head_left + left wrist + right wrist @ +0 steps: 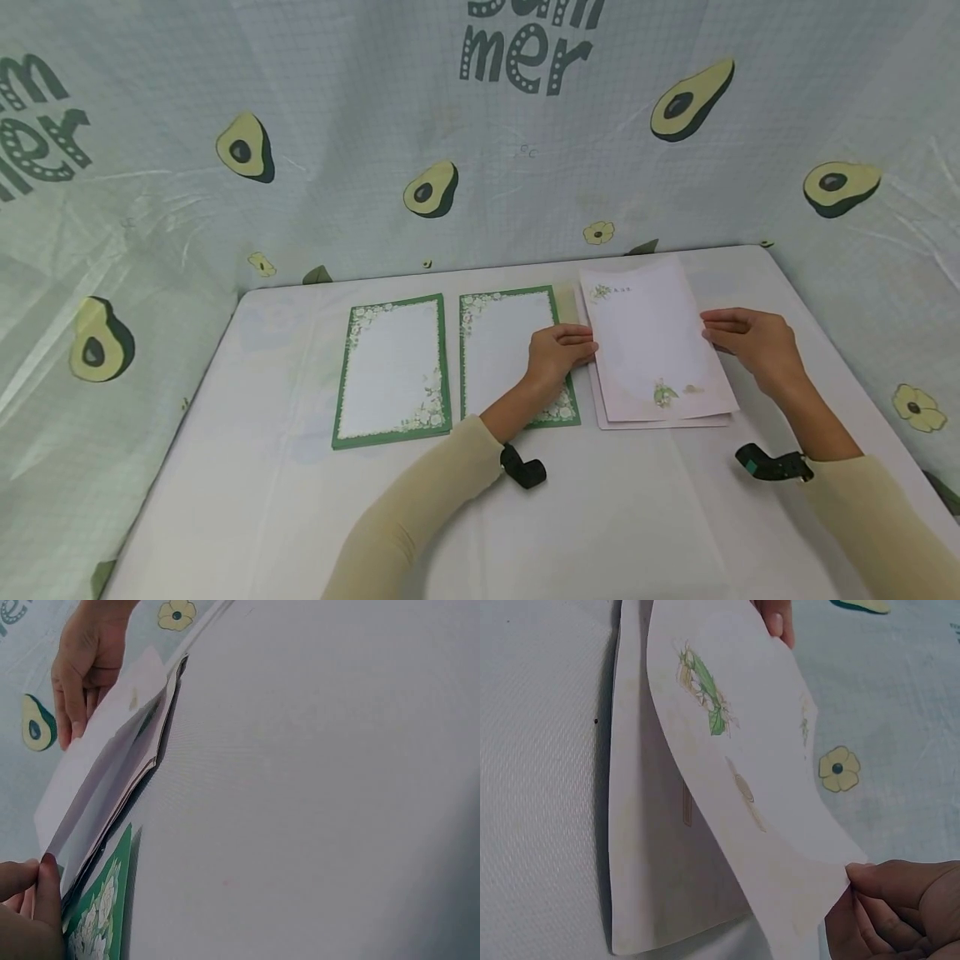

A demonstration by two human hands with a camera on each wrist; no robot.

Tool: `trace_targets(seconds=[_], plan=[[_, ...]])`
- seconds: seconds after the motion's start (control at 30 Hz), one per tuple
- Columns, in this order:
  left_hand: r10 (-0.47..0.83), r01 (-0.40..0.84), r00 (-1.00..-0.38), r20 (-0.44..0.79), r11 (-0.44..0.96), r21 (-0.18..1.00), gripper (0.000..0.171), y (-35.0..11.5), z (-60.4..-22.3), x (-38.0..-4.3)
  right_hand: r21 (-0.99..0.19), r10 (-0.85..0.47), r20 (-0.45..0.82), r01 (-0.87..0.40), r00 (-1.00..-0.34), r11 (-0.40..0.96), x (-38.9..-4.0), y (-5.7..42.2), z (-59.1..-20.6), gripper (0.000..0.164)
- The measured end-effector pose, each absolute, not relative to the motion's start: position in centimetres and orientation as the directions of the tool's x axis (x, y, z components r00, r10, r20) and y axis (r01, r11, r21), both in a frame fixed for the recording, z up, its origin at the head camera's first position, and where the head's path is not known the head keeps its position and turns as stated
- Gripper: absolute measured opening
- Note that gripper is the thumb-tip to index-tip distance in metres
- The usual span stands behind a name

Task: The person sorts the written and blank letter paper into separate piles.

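Observation:
A pale pink sheet of paper (652,350) with small green flower prints is raised above a stack of similar sheets (603,408) on the right of the table. My left hand (557,358) pinches its left edge between thumb and fingers. At the opposite edge, my right hand (757,346) pinches the paper too. In the right wrist view, the sheet (742,727) bends in a curve, and a gap separates it from the stack (660,885). The left wrist view also shows that gap above the stack's edge (139,776).
Two green-bordered stacks of floral paper lie to the left: one at the far left (393,371), the other in the middle (502,342), partly under my left forearm. A white cloth covers the table (285,500). Behind hangs an avocado-print curtain (337,108).

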State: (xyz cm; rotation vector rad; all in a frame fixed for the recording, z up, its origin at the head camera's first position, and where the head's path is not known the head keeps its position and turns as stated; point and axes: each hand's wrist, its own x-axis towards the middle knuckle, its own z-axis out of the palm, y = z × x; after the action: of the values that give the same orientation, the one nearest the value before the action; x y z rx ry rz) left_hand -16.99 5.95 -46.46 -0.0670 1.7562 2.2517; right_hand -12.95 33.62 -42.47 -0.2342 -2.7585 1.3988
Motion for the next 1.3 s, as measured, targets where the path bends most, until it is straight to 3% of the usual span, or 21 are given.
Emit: trace_targets(seconds=[0.23,0.57,0.8,1.03,1.3], plan=[[0.213,-0.259,-0.953,-0.216,-0.202,0.945,0.024,5.6,-46.5,-17.2,-0.809,0.150,-0.072,0.146,-0.986,0.569,-13.1,33.9,-43.2,0.041],[0.285,-0.276,-0.925,-0.252,-0.048,0.960,0.030,4.9,-45.8,-17.4,-0.800,0.133,-0.121,0.176,-0.984,0.574,-13.5,34.6,-44.5,0.043],[0.288,-0.145,-0.940,-0.182,0.145,0.979,0.031,3.5,-45.3,-18.0,-0.787,0.125,-0.136,0.184,-0.983,0.589,-13.7,34.9,-44.7,0.046],[0.293,-0.055,-0.951,-0.104,0.170,0.984,0.036,0.1,-44.4,-18.7,-0.758,0.126,-0.088,0.149,-0.988,0.635,-13.2,35.3,-43.8,0.048],[0.282,0.020,-0.957,-0.066,0.293,0.956,0.038,-5.6,-42.8,-19.0,-0.852,0.049,-0.037,0.057,-0.998,0.520,-13.1,34.5,-42.9,0.042]])
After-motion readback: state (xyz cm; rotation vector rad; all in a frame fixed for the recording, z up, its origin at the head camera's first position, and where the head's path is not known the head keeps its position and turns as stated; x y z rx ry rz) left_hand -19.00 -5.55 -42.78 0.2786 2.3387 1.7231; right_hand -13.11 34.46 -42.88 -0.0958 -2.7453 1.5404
